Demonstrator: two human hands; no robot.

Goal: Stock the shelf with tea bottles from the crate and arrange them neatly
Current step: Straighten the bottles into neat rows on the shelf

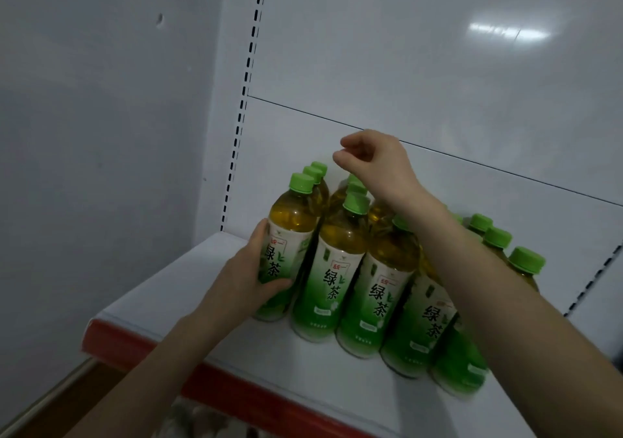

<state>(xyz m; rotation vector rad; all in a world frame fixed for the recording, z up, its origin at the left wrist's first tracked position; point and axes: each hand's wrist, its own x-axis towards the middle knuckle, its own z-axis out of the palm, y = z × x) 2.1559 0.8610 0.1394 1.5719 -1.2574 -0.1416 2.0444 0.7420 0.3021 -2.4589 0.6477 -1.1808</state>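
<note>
A white shelf (215,306) with a red front edge (236,383) carries a cluster of green tea bottles (377,289), which stand upright in rows running from the front edge back to the back panel (438,66). The bottles have green caps and green-and-white labels, and they touch one another. The strip of shelf along its left edge is bare.

The left hand (249,275) wraps the label of the front left bottle (286,252); its grip is closed on that bottle from the left side, thumb across the front, with the bottle standing on the shelf at the left end of the front row.

The right hand (374,164) hovers above the caps of the rear bottles, near the back panel. Its fingers are curled loosely and hold nothing, with no bottle touching them.
</note>
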